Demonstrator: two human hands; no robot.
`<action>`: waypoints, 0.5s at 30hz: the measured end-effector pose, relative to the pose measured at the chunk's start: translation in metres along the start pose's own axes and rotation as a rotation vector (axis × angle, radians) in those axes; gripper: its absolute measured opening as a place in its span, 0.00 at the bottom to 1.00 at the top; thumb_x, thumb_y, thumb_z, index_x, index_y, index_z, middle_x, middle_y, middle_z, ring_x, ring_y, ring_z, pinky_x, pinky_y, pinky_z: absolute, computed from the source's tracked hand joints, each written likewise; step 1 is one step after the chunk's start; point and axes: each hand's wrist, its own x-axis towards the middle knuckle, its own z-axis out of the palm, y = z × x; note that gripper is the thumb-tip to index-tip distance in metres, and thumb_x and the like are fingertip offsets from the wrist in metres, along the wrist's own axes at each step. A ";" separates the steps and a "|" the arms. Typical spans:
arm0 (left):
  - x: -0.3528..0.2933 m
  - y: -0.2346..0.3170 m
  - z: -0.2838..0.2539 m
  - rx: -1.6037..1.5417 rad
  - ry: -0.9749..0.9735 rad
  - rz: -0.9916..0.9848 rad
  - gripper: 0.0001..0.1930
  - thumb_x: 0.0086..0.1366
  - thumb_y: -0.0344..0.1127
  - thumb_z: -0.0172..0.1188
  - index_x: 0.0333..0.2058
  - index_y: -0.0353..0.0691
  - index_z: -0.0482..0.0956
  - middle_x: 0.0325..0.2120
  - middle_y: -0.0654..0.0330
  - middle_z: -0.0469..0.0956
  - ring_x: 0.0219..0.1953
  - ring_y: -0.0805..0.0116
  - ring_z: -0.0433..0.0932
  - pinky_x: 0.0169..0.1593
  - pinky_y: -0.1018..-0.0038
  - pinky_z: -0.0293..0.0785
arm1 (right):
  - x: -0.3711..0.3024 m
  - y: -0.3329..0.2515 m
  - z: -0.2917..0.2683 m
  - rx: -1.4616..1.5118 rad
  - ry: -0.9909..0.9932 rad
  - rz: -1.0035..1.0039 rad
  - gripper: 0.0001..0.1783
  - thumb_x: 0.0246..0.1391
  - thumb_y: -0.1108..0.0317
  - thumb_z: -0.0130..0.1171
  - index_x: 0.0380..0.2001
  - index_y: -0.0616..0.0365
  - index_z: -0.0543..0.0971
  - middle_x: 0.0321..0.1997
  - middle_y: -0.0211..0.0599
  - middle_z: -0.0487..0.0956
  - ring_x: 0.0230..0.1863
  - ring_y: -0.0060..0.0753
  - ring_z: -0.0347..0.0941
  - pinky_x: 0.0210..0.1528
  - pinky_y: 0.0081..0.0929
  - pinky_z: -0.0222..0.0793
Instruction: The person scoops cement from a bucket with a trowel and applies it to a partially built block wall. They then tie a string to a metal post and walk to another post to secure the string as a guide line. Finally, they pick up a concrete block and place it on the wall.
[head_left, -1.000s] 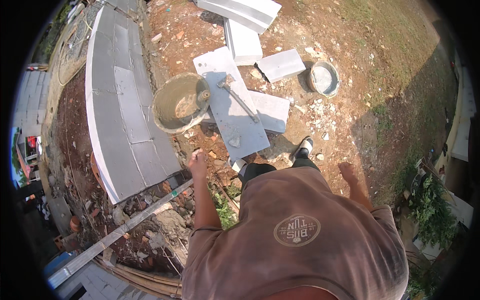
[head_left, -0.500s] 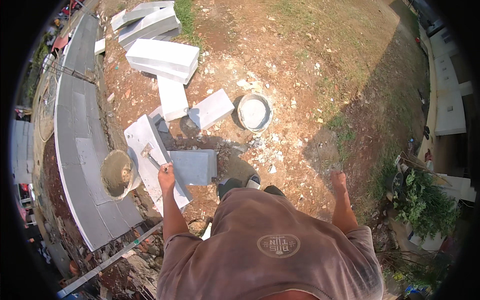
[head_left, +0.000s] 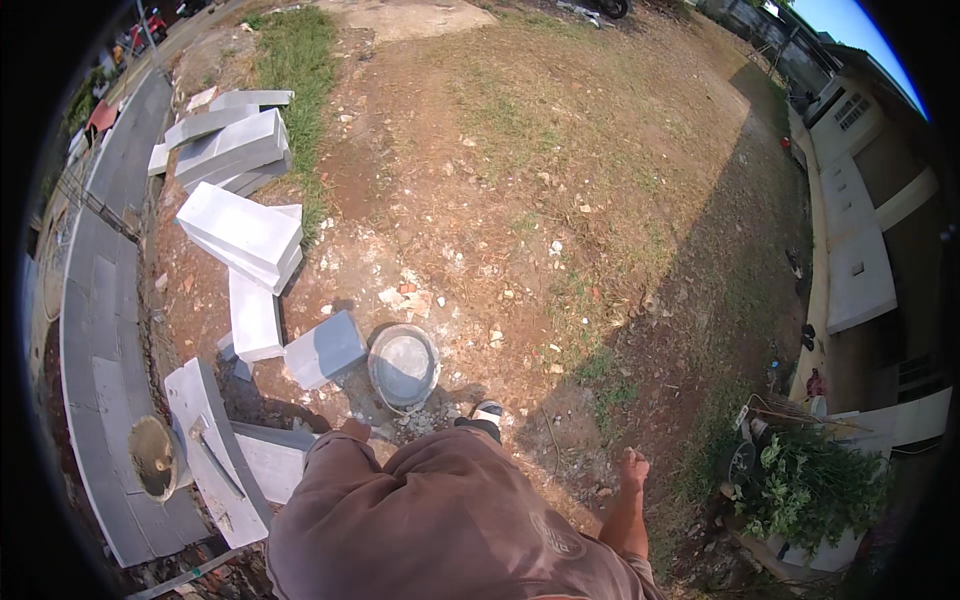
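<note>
Your left hand (head_left: 355,431) is half-hidden; can't tell its grip. Bucket (head_left: 404,404) sits just ahead-right of it. Your right hand (head_left: 634,468), well apart, is curled in, nothing visible held.

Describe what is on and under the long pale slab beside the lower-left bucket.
On the slab lies a long-handled tool. A grey block juts out at its right, apparently from beneath; whatever else the slab covers cannot be seen.
</note>
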 end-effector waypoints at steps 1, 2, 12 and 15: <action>0.018 0.050 -0.050 -0.309 0.169 -0.113 0.20 0.58 0.47 0.51 0.38 0.34 0.76 0.35 0.44 0.77 0.41 0.48 0.76 0.44 0.63 0.71 | 0.018 0.011 -0.026 -0.502 0.019 0.142 0.18 0.54 0.55 0.51 0.29 0.61 0.79 0.24 0.31 0.78 0.24 0.29 0.73 0.28 0.27 0.69; 0.047 0.160 -0.162 -0.587 0.315 -0.068 0.20 0.57 0.46 0.53 0.39 0.34 0.75 0.35 0.41 0.76 0.42 0.45 0.75 0.44 0.62 0.70 | 0.013 0.034 -0.085 -0.919 -0.064 0.367 0.18 0.54 0.55 0.47 0.32 0.56 0.80 0.27 0.34 0.80 0.28 0.38 0.77 0.30 0.34 0.71; 0.143 0.443 -0.505 -0.772 0.423 0.513 0.17 0.58 0.44 0.54 0.41 0.40 0.74 0.34 0.47 0.77 0.38 0.51 0.75 0.41 0.64 0.70 | 0.181 0.031 -0.013 -0.677 -0.317 0.646 0.22 0.52 0.51 0.48 0.41 0.57 0.76 0.34 0.43 0.79 0.32 0.41 0.76 0.35 0.36 0.73; 0.239 0.420 -0.407 -0.850 0.435 0.244 0.16 0.57 0.44 0.55 0.41 0.41 0.75 0.35 0.46 0.76 0.38 0.48 0.75 0.42 0.63 0.70 | 0.324 -0.011 0.043 -0.845 -0.557 0.387 0.22 0.52 0.51 0.49 0.39 0.58 0.77 0.33 0.44 0.79 0.32 0.43 0.76 0.35 0.36 0.72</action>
